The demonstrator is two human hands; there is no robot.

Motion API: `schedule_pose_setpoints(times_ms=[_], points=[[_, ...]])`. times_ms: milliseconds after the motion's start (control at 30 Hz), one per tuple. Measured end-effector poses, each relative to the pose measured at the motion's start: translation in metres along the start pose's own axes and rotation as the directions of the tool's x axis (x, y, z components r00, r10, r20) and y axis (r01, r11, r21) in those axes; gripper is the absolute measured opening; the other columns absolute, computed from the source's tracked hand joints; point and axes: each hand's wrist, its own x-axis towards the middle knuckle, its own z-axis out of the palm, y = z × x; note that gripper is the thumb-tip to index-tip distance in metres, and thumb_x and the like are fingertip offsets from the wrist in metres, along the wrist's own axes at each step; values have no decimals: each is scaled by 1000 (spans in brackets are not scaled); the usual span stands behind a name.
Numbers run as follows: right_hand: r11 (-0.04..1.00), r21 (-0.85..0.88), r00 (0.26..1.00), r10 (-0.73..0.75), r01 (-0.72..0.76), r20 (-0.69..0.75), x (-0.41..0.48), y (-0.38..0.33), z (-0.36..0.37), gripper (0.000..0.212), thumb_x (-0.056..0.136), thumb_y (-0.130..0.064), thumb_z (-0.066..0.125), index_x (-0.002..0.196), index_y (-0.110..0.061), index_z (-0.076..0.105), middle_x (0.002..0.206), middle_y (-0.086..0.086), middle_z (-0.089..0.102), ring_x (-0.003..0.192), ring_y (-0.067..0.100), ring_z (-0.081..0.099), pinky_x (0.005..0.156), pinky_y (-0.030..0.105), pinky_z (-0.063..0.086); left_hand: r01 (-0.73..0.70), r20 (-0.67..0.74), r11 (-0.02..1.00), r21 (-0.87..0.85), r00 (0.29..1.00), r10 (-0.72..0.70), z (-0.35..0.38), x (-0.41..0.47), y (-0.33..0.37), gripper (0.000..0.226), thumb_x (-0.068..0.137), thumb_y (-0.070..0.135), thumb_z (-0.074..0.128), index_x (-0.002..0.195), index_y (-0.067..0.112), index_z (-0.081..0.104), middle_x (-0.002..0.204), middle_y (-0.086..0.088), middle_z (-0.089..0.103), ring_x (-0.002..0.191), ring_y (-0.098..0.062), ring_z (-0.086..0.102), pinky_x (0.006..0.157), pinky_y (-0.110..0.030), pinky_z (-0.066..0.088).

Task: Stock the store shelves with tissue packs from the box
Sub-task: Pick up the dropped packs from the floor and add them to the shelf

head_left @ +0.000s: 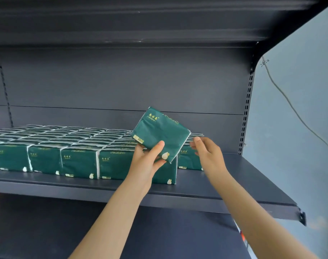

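A dark green tissue pack (160,132) is held tilted above the shelf, gripped at its lower corner by my left hand (147,159), thumb on the front face. My right hand (208,152) hovers just right of the pack with relaxed fingers, not touching it. Rows of the same green tissue packs (79,161) stand upright across the dark grey shelf (225,186), from the left edge to the middle. A shorter row (188,157) sits further back on the right. The box is not in view.
Bare shelf surface lies to the right of the rows, up to the perforated upright post (245,116). Another shelf (140,25) hangs overhead and a lower one (47,230) is below. A pale wall with a hanging cable (290,105) is at right.
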Motion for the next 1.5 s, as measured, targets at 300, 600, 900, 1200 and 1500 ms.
schedule_pose_setpoints(times_ms=[300, 600, 900, 1200, 1500], points=[[919, 395, 997, 41, -10, -71, -78, -17, 3, 15, 90, -21, 61, 102, -30, 61, 99, -13, 70, 94, 3, 64, 75, 18, 52, -44, 146, 981, 191, 989, 15, 15, -37, -44, 38, 91, 7, 58, 125, 22, 51, 115, 7, 68, 105, -9, 65, 81, -29, 56], [927, 369, 982, 127, -66, -142, -53, 4, -43, 27, 82, -17, 71, 108, -15, 63, 99, -5, 72, 92, 10, 69, 70, 20, 56, -241, 140, 686, 687, 970, 200, 11, -28, -35, 25, 88, 29, 63, 107, 23, 47, 101, 9, 64, 92, -3, 62, 81, -10, 46], [989, -112, 990, 87, -99, -110, 3, 41, -54, 33, 84, -23, 70, 113, -20, 54, 93, -11, 62, 83, 3, 61, 67, 19, 50, -477, 588, -466, 745, 800, 121, -10, 21, -16, 65, 87, 48, 51, 133, 1, 48, 131, -13, 53, 124, -28, 50, 104, -36, 38], [867, -497, 999, 14, -32, -40, 29, 79, -22, 50, 88, -29, 65, 130, -13, 44, 130, 7, 46, 124, 24, 37, 97, 34, 38, -532, 678, -653, 538, 734, -40, -27, 51, -29, 62, 72, 50, 61, 111, 2, 65, 107, -12, 67, 95, -27, 68, 83, -40, 54], [868, -468, 986, 155, -168, -67, 42, 90, -11, 48, 79, -32, 74, 114, -15, 46, 107, 2, 57, 94, 32, 62, 82, 44, 52, -546, 646, -598, 587, 761, -60, -25, 49, -27, 57, 77, 47, 62, 114, 3, 63, 106, -10, 67, 94, -26, 67, 82, -38, 54]])
